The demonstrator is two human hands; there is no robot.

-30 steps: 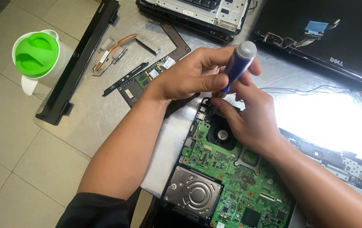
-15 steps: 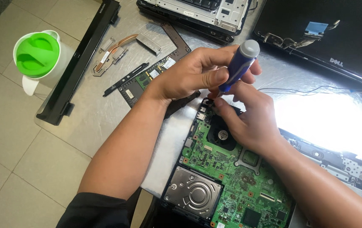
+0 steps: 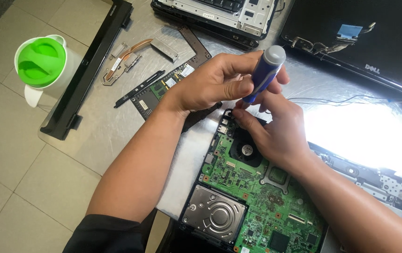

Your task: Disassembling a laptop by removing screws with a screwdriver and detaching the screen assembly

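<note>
Barely shifted, left hand point(image 3: 215, 84) grips the blue screwdriver point(image 3: 265, 72) upright; right hand point(image 3: 276, 131) pinches its tip over the green motherboard point(image 3: 257, 197).

The screwdriver point(image 3: 265, 75) has a blue handle with a rounded grey cap on top. It stands almost upright, tilted a little so the cap leans to the upper right, and its lower end goes down to the top corner of the motherboard point(image 3: 252, 197); the tip itself is hidden. The motherboard is green and lies flat inside an open black laptop base on the shiny metal table. It carries a round black fan point(image 3: 245, 151) near its upper corner, just under the screwdriver, and a silver hard drive point(image 3: 214, 216) at its lower left edge. Many small chips and connectors cover its surface
</note>
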